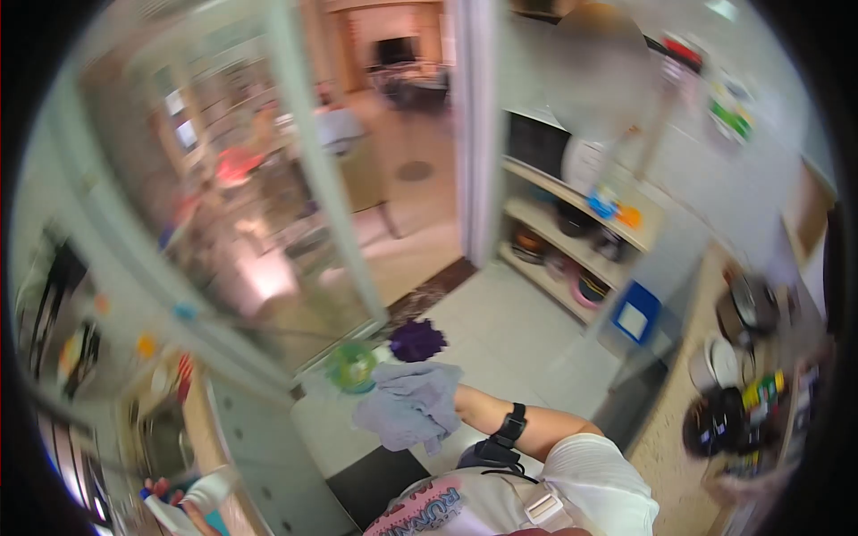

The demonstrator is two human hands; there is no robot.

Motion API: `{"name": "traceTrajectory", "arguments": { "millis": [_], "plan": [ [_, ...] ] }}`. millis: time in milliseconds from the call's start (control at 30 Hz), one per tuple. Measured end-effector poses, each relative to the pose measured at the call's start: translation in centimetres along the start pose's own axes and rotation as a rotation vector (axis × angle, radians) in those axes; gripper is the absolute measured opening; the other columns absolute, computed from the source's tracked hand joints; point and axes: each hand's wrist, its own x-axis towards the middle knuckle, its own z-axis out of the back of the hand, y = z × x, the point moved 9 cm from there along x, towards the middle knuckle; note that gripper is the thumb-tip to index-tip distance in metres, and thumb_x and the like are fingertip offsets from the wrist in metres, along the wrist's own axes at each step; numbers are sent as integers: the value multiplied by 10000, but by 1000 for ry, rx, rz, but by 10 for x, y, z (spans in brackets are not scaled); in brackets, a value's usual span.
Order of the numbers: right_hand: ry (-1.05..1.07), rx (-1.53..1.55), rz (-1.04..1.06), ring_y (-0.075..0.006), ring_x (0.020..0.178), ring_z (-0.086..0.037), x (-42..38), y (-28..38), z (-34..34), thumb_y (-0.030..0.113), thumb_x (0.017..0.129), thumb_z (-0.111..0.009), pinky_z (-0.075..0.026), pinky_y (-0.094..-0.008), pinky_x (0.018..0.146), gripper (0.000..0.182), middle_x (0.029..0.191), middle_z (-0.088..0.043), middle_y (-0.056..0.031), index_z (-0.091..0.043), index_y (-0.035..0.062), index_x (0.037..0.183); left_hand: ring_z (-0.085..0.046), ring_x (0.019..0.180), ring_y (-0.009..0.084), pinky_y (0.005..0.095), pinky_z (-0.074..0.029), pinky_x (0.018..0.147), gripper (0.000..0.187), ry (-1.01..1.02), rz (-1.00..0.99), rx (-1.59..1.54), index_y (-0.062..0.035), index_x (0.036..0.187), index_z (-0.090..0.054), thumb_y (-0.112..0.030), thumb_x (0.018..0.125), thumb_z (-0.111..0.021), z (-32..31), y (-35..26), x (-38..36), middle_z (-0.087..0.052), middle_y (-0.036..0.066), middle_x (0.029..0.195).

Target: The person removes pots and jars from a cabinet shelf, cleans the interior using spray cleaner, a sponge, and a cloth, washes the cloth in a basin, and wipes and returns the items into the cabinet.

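A grey-blue cloth [408, 404] hangs from my right hand, held out in front of my body. The cloth drapes over the hand and hides its fingers; only the forearm with a black strap shows. At the lower left edge, my left hand [195, 516] is closed around a white bottle [210, 489], its fingers partly showing. The bottle has a blue part at one end and looks like a spray bottle, though blur hides its details. Beyond the cloth, a green bin [350, 366] and a purple fluffy mop head [417, 339] are near the floor.
A glass sliding door [335, 214] stands on the left, its doorway opening to another room. Shelves [576, 241] with pots are at the back right. The right counter [666, 406] carries pots and packets. A sink [168, 442] is at left, beside a counter edge.
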Motion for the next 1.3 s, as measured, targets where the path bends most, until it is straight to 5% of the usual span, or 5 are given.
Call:
{"name": "traceTrajectory", "arguments": {
  "millis": [200, 400, 467, 633, 1300],
  "plan": [
    [-233, 216, 285, -179, 936, -592, -173, 110, 139, 270, 928, -477, -502, -296, 791, 422, 1126, -576, -103, -445, 17, 1264, -487, 894, 142, 285, -381, 857, 568, 845, 60, -1000, 14, 1307, -364, -128, 809, -596, -329, -226, -61, -500, 103, 1136],
    [-944, 12, 723, -186, 864, -591, -384, 197, 202, 271, 940, -440, -508, -294, 719, 327, 1076, -582, -76, -508, 52, 1173, -530, 829, 141, 256, -450, 730, 802, 1582, -185, -1428, -9, 1311, -346, -522, 771, -643, -482, -521, -212, -554, 117, 1084],
    [-562, 331, 803, -208, 798, -582, -410, 209, 204, 281, 943, -415, -500, -300, 671, 312, 1017, -583, -99, -520, 41, 1111, -534, 839, 137, 268, -451, 752, 710, 1841, -217, -1541, -11, 1299, -378, -472, 812, -613, -528, -598, -278, -565, 113, 1078],
    [-1023, 253, 1020, -275, 634, -548, -504, 256, 236, 313, 931, -386, -469, -351, 565, 336, 918, -573, -202, -535, 22, 1008, -537, 938, 95, 253, -453, 828, 382, 2249, -436, -1592, 10, 1180, -505, -63, 823, -621, -528, -788, -392, -580, 28, 1017],
    [-1926, 97, 1770, -275, 885, -604, -736, 306, 259, 251, 897, -443, -517, -379, 788, 357, 1015, -609, -148, -544, -22, 1104, -531, 605, 117, 281, -426, 524, 239, 2552, -1352, -1762, -53, 795, -622, -272, 748, -707, -290, -1288, -723, -592, 12, 693]
  ]
}}
